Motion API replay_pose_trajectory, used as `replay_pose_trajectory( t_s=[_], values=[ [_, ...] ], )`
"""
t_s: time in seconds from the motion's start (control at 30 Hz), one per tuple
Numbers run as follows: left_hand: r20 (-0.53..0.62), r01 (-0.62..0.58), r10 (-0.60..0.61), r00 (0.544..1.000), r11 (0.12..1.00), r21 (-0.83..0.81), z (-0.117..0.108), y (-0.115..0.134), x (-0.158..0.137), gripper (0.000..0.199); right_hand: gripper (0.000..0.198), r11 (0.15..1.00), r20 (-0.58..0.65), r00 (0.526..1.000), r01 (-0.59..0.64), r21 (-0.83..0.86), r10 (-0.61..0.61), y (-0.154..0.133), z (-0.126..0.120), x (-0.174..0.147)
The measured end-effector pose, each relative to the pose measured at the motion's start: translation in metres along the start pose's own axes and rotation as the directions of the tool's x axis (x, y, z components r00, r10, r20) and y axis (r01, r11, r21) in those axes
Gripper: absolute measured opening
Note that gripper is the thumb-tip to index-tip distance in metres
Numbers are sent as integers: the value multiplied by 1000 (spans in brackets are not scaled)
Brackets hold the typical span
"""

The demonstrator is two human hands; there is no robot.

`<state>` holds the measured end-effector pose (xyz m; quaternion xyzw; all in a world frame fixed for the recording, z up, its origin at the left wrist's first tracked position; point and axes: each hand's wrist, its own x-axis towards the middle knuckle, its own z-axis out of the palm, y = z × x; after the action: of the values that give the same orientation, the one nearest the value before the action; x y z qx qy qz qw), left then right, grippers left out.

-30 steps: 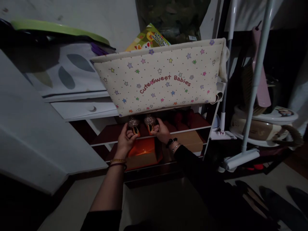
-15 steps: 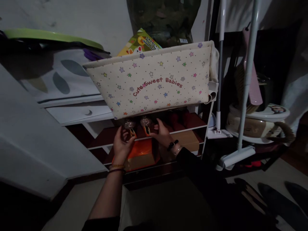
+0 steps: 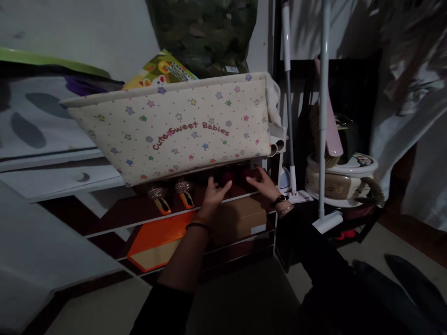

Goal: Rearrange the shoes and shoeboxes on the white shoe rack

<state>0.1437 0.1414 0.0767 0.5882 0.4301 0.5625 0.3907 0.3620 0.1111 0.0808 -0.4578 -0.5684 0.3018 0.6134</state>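
A pair of small glittery shoes with orange insoles (image 3: 171, 195) stands on the dark red shelf (image 3: 122, 214) under a cream fabric bin with stars (image 3: 174, 130). Both of my hands have reached to the right of them, towards a pair of dark red shoes (image 3: 237, 179) on the same shelf. My left hand (image 3: 214, 195) touches the left red shoe with its fingers spread. My right hand (image 3: 265, 182) lies on the right red shoe. Whether either hand grips a shoe is unclear in the dim light.
An orange box (image 3: 159, 242) and a brown cardboard box (image 3: 239, 221) lie on the lower shelf. Mop poles (image 3: 323, 111), a brush and a stack of bowls (image 3: 340, 181) stand to the right. White drawers (image 3: 52, 167) sit at the left.
My hands let go of the glittery shoes and moved right along the shelf to the dark red shoes. The view swung to the right.
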Motion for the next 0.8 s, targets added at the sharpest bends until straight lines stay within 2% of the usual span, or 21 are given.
replay_pose_trajectory(
  t_s=[0.1, 0.27, 0.4, 0.6, 0.8],
  values=[
    [33, 90, -89, 995, 996, -20, 14, -6, 10, 79, 80, 998, 124, 991, 35, 61, -42, 4, 8, 13],
    [45, 74, -67, 997, 985, -156, 17, -10, 6, 81, 79, 985, 231, 971, 26, 170, -66, 12, 18, 22],
    [5, 37, -37, 999, 981, -189, 15, -12, 7, 81, 79, 987, 211, 975, 41, 154, -73, 17, 18, 21],
    [-14, -24, 23, 1000, 995, -94, 19, -18, 14, 72, 79, 979, 187, 980, 31, 202, -69, 19, 19, 18],
    [-17, -36, 35, 999, 995, -91, 19, -25, 15, 75, 78, 973, 180, 982, 11, 229, -53, 18, 22, 15]
  ],
)
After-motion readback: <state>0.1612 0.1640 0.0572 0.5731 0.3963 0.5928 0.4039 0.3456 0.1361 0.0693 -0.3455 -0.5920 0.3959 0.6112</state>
